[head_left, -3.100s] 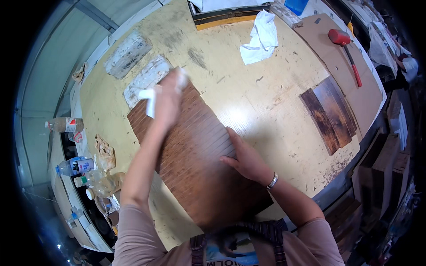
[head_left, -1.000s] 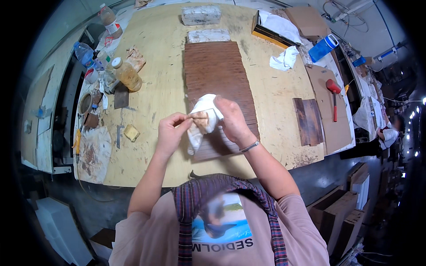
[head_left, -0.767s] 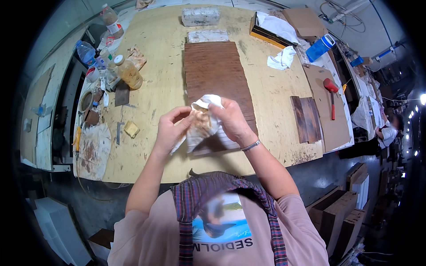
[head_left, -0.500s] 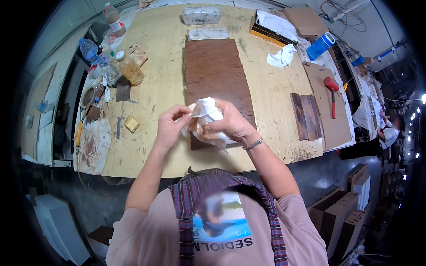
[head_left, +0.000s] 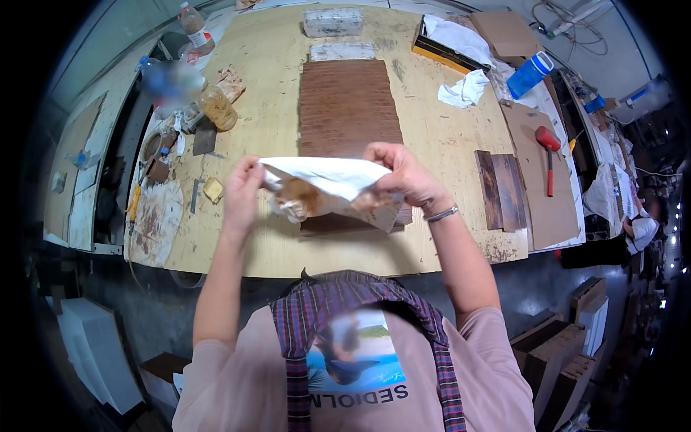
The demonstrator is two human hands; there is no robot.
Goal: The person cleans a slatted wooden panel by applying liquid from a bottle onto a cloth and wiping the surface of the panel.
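Observation:
A white cloth (head_left: 324, 176) with brown stains is stretched between my two hands above the near part of a brown wooden panel (head_left: 349, 108). My left hand (head_left: 243, 191) pinches the cloth's left end. Its right end is gripped by my right hand (head_left: 412, 176), which wears a metal band at the wrist. Under the cloth, part of the panel is hidden; its near edge shows below. The panel lies lengthwise on the pale wooden table (head_left: 270, 93), and the cloth's lower folds hang loose.
Bottles and a jar (head_left: 217, 108) crowd the table's left side, near a yellow block (head_left: 213, 190) and a stained rag (head_left: 160, 219). To the right lie dark wood strips (head_left: 502, 191), a red mallet (head_left: 548, 160), a blue bottle (head_left: 530, 75) and a crumpled white cloth (head_left: 463, 89). A person (head_left: 640, 234) is far right.
My hands have moved apart, my left going left and my right going right. The cloth, bunched up before, is now spread out between them.

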